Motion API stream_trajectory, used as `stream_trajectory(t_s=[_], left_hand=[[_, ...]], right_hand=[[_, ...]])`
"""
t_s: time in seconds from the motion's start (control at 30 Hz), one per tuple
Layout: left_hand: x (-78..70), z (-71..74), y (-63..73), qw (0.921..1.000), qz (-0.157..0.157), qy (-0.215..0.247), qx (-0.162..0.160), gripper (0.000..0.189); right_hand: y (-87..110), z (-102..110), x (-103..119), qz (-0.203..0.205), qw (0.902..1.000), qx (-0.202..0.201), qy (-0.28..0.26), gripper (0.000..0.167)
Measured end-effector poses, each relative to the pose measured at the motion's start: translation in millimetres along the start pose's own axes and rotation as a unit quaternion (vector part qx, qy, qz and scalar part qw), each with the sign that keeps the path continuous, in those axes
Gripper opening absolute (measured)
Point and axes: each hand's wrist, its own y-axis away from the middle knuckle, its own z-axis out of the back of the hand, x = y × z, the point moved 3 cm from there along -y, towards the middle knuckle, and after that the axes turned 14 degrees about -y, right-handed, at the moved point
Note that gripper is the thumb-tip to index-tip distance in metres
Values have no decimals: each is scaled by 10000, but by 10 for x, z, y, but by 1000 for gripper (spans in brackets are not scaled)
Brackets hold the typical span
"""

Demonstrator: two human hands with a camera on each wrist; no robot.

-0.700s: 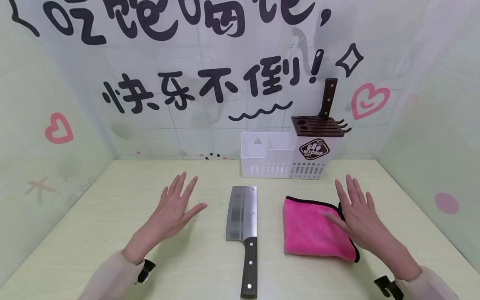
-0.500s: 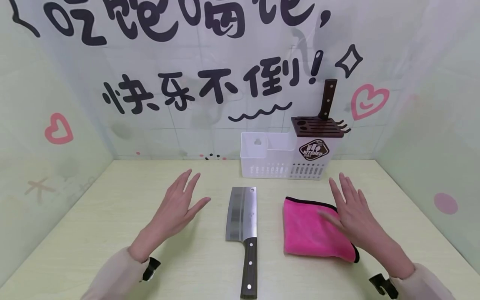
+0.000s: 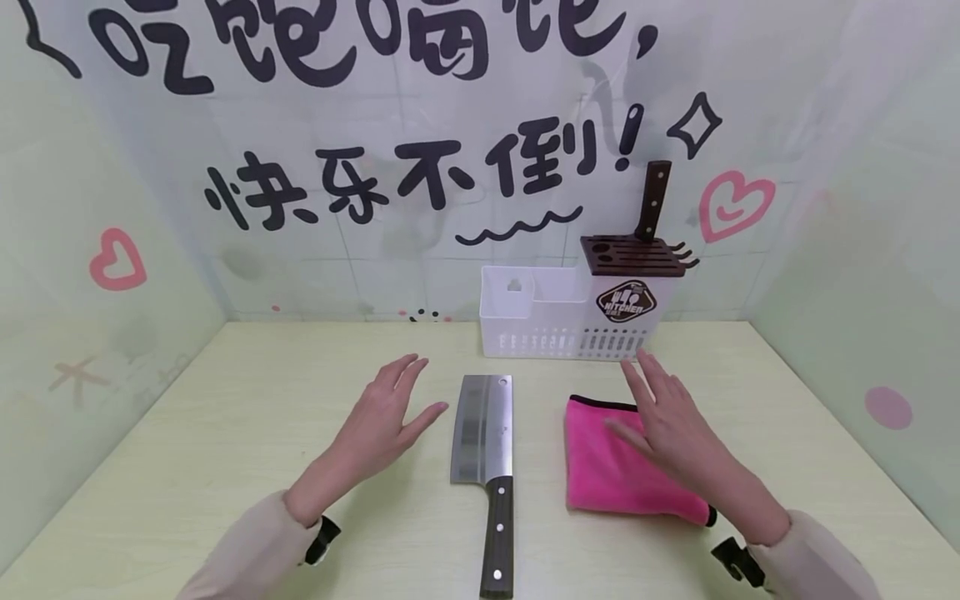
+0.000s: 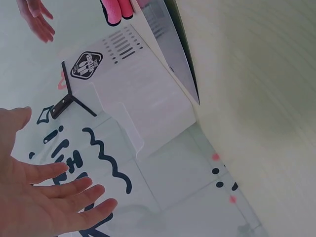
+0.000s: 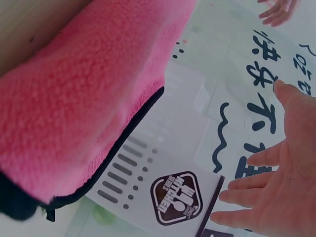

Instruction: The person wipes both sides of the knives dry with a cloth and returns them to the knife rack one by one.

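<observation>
The left hand's fingers are extended and slightly apart, thumb held wide, grasping nothing; the right hand is likewise released, its fingers long and a little bent, the thumb spread away. Neither touches anything — the left hangs just beside the cleaver, the right above the folded pink cloth with its black edging. The cleaver lies flat between the hands on the pale table, dark riveted handle toward the person, blade away. Farther back, near the wall, stands a white holder whose dark slotted top carries an upright dark handle. Its diamond-shaped label reads "KITCHEN" beneath utensil shapes; the smaller print is illegible. Behind, black wall lettering reads "快乐不倒!" — the larger line above it runs partly out of view.
</observation>
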Motion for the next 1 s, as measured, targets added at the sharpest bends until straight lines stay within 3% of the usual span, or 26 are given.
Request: stream_trajectory(t_s=[0.4,0.57,0.83,1.0], left_hand=[[-195,-140,43,9976,-14,95,690,53],[-259,-190,58,9957,-83,77,916,52],[-356,-267,91,9898,-176,304,1383,50],[-428,-304,108,9834,-258,503,1723,48]], right_hand=[[-95,-229,138,75,9988,476,-109,71],[-119,-331,209,-178,9961,793,-331,71],[-156,-448,293,-241,9908,1264,-412,72],[-180,-518,350,-80,9882,1456,-469,70]])
